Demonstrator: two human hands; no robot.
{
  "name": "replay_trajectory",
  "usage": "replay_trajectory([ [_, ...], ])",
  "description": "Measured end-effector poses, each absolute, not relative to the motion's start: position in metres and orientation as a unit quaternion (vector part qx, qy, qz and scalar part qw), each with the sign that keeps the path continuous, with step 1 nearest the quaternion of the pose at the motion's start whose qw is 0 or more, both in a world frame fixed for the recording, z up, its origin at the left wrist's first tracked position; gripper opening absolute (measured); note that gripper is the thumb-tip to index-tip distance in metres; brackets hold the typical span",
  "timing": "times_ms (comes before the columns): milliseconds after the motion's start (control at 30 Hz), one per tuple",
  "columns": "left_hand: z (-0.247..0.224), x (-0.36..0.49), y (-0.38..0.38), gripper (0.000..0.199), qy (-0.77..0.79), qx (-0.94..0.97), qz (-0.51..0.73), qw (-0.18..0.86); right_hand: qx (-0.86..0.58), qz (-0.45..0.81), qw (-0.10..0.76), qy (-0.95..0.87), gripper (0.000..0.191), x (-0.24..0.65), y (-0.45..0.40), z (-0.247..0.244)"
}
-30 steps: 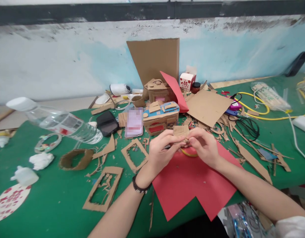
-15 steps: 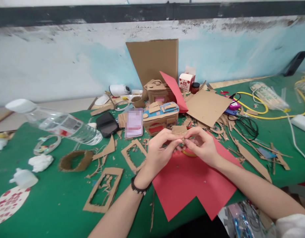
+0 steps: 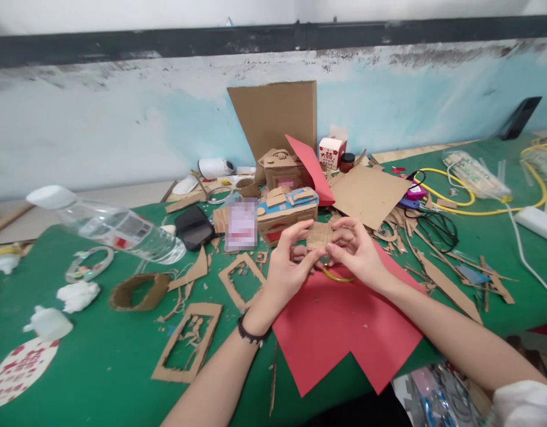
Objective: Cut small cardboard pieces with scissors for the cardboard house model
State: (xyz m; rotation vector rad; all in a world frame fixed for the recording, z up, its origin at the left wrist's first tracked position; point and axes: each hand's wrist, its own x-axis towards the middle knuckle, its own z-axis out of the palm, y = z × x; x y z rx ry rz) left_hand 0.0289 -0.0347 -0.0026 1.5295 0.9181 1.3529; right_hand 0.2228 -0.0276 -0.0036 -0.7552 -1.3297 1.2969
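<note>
Between my two hands is a small square piece of cardboard (image 3: 318, 236), its flat face turned toward me. My left hand (image 3: 293, 258) pinches it at the left edge, thumb at the lower side and index finger at the top. On the opposite edge my right hand (image 3: 356, 252) grips it, thumb at its lower right corner. Both hands are above a red sheet of paper (image 3: 344, 338) with a notch in its near edge. A yellow ring-like band (image 3: 338, 277) shows just below the fingers, partly hidden. Behind them stands a cardboard model (image 3: 286, 213) with a blue top.
Cardboard frames (image 3: 188, 343) and a cardboard ring (image 3: 139, 292) lie on the left. A water bottle (image 3: 108, 225) leans there, near a black case (image 3: 194, 227) and a phone (image 3: 241, 224). Cardboard scraps (image 3: 447, 279), black cable (image 3: 438, 228) and yellow tubing (image 3: 478, 207) cover the right.
The cardboard piece has been tilted up, so its flat face now shows instead of being mostly hidden by the fingers. My hands have spread slightly apart along its edges. The camera view has shifted slightly.
</note>
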Motion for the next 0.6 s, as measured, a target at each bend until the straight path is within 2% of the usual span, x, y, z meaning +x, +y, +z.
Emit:
replay_trajectory([
  [67, -0.002, 0.026, -0.033, 0.051, 0.375, 0.637, 0.534, 0.410, -0.301, 0.569, 0.520, -0.561, 0.058, 0.223, -0.026, -0.002],
  [133, -0.002, 0.024, -0.032, 0.046, 0.375, 0.658, 0.528, 0.385, -0.294, 0.572, 0.505, -0.576, 0.056, 0.224, -0.026, 0.000],
  [267, -0.002, 0.022, -0.030, 0.066, 0.377, 0.641, 0.549, 0.383, -0.292, 0.568, 0.498, -0.586, 0.048, 0.224, -0.026, 0.004],
  [333, 0.001, 0.022, -0.031, 0.070, 0.381, 0.627, 0.541, 0.412, -0.301, 0.569, 0.507, -0.573, 0.043, 0.224, -0.027, 0.004],
  [467, 0.008, 0.023, -0.034, 0.053, 0.387, 0.605, 0.510, 0.473, -0.344, 0.555, 0.525, -0.546, 0.040, 0.224, -0.028, 0.004],
  [600, 0.011, 0.025, -0.031, 0.045, 0.407, 0.552, 0.529, 0.501, -0.368, 0.545, 0.521, -0.545, 0.038, 0.223, -0.028, 0.002],
])
